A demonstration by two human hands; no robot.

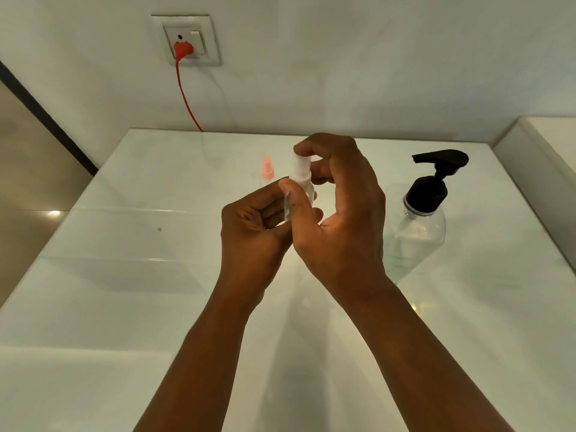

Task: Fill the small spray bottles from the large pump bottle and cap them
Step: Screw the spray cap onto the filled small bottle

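one view, head camera: looking down on both hands above a white counter (124, 307).
left hand (252, 232): fingers curled round the body of a small clear spray bottle (297, 194), thumb lying up its side; held upright, off the surface.
right hand (339, 213): thumb and fingertips pinching the white spray cap (301, 168) at the bottle's top, index finger arched over it; placed as for screwing on or off, which one not decidable.
second small bottle (268, 170): pink spray top, standing on the counter just behind the hands, lower part hidden.
large pump bottle (417, 219): clear body, black pump head, upright on the counter to the right of the hands, apart from them.
fill level of held bottle: not readable, body mostly covered by fingers.
handling, judged: small bottle light, thin-walled, smooth and likely slippery if wet; best held round the mid-body without squeezing hard, cap turned by its ribbed collar rather than the nozzle.
pump bottle, judged: heavier, rigid; steadied at the shoulder, pressed at the pump head.
background: wall socket (187, 42) with orange plug and cord.
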